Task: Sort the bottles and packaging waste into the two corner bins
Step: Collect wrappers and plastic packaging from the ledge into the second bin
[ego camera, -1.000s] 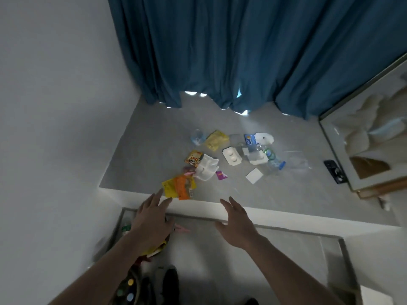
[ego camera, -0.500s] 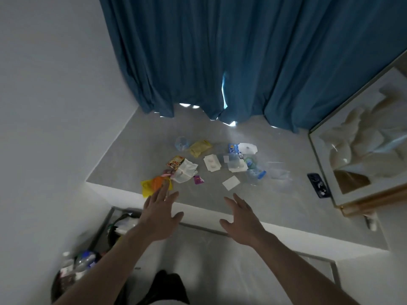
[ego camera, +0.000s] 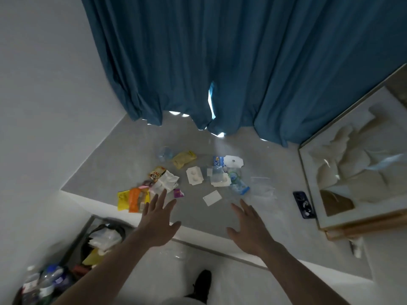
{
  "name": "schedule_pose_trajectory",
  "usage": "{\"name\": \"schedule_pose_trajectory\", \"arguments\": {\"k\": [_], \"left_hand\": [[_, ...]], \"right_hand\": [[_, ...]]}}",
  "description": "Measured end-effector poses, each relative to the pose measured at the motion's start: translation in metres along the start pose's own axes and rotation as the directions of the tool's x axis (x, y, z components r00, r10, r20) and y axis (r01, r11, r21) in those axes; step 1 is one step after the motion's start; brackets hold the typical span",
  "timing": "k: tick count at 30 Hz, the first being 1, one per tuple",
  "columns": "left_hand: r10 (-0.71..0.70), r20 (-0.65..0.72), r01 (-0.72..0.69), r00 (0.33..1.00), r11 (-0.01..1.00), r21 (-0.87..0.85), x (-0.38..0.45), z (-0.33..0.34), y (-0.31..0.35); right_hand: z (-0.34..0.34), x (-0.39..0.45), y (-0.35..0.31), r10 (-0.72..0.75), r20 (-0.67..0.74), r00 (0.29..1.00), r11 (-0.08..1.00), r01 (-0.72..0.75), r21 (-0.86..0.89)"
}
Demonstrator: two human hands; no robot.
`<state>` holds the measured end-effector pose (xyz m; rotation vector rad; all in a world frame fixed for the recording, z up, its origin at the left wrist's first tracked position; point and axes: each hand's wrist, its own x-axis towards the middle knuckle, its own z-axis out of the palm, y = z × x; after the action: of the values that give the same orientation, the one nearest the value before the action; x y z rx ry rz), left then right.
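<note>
Both hands have moved forward over the grey ledge [ego camera: 123, 164], the left hand [ego camera: 156, 221] now reaching the orange packet [ego camera: 134, 199]. The right hand [ego camera: 248, 227] is hovering near the white card [ego camera: 211, 197] (fingers on both spread, holding nothing). Bottles and wrappers are lying scattered ahead, two bins [ego camera: 103, 238] sitting below-left.

A single wide-angle head camera looks forward and steeply down from standing height — blue curtain [ego camera: 220, 62] filling the upper frame, grey platform [ego camera: 123, 164] at centre, both forearms entering from below.
</note>
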<state>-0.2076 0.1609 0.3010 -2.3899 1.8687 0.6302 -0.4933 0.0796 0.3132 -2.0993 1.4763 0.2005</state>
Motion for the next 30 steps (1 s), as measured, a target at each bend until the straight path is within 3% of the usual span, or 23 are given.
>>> {"name": "schedule_pose_trajectory", "arguments": {"k": [7,13,26,30], "left_hand": [[0.124,0.123,-0.134,0.985,0.988,0.08,0.087,0.01,0.094],[0.108,0.126,-0.122,0.986,0.986,0.111,0.127,0.015,0.15],[-0.271,0.122,0.273,0.955,0.962,-0.003,0.14,0.052,0.208],[-0.306,0.143,0.314,0.941,0.949,-0.038,0.155,0.057,0.223]], "right_hand": [[-0.044,0.021,0.09,0.154,0.014,0.988,0.983,-0.152,-0.105],[-0.065,0.057,0.138,0.141,0.059,0.988,0.981,-0.131,-0.144],[-0.118,0.186,0.225,-0.105,0.275,0.956,0.917,0.2,-0.344],[-0.121,0.231,0.229,-0.101,0.313,0.944,0.924,0.205,-0.322]]}}
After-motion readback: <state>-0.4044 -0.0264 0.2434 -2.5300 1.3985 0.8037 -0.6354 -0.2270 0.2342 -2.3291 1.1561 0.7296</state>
